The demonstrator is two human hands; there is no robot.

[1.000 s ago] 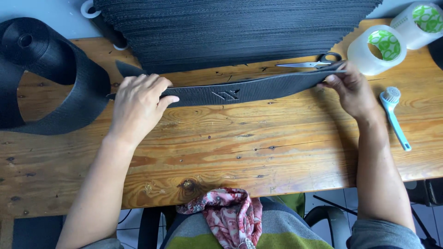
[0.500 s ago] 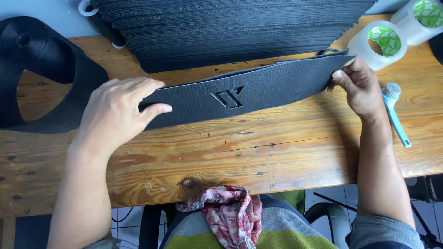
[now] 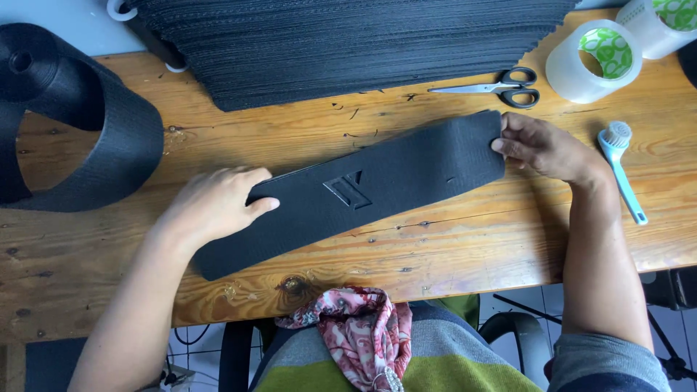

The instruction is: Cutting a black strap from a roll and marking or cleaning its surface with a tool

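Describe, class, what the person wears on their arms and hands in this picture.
Both hands, left hand and right hand, are bare: no gloves, rings or watch show. Forearms are uncovered. A grey sleeve covers the right upper arm; the left sleeve is out of view.
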